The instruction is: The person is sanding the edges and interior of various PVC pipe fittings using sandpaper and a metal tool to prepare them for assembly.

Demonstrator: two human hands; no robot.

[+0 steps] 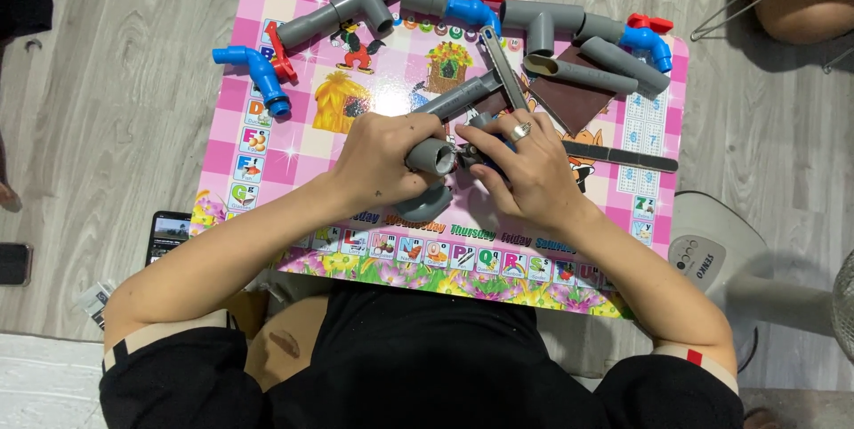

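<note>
My left hand (pixel 384 160) grips a short grey pipe piece (pixel 432 155), its open end facing me, above a grey elbow fitting (pixel 425 204) on the pink table (pixel 267 162). My right hand (pixel 525 168), wearing a ring, is closed around a dark tool at the pipe's mouth; most of the tool is hidden by the fingers. A longer grey pipe (pixel 461 96) runs away from my hands toward the table's middle. A metal blade-like tool (pixel 503 67) lies just beyond my right hand.
Grey tee fittings (pixel 349 8) and blue taps with red handles (pixel 261 72) (pixel 648 40) (pixel 470 8) lie along the far edge. Loose grey pipes (pixel 587 75) rest on a brown sheet (pixel 571 100). A phone (pixel 165 233) lies on the floor left, a white fan base (pixel 712 256) right.
</note>
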